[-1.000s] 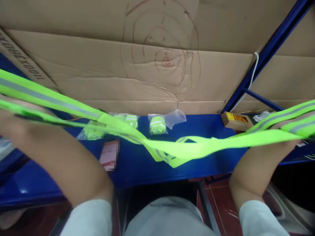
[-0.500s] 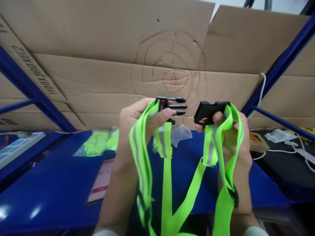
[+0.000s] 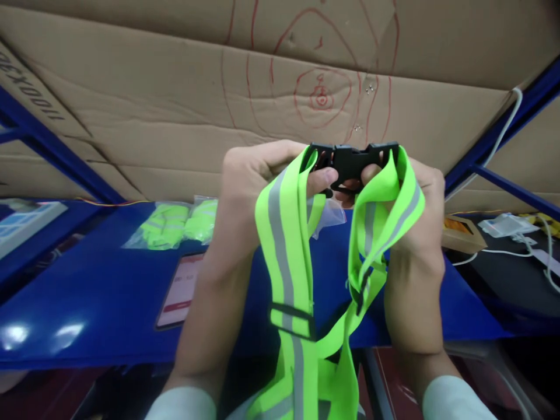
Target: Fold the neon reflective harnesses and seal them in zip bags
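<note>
1. Currently gripping black plastic buckle (image 3: 349, 163) with fingers (image 3: 322, 176) of left hand (image 3: 256, 168) and right hand (image 3: 432, 191), above glossy blue table (image 3: 114, 286).
2. Press squarely together; cannot tell if latched.
3. Leave neon-green, grey-striped webbing strap (image 3: 279, 233) untwisted.

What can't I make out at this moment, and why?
All in the head view:
- Green straps: lower parts cut off by the bottom edge.
- Black buckle: left hand and right hand cover parts; full locking can't be confirmed.
- Phone: right side hidden by the left forearm; screen text too blurred.
- Clear plastic bag: partly hidden behind straps and hands.
</note>
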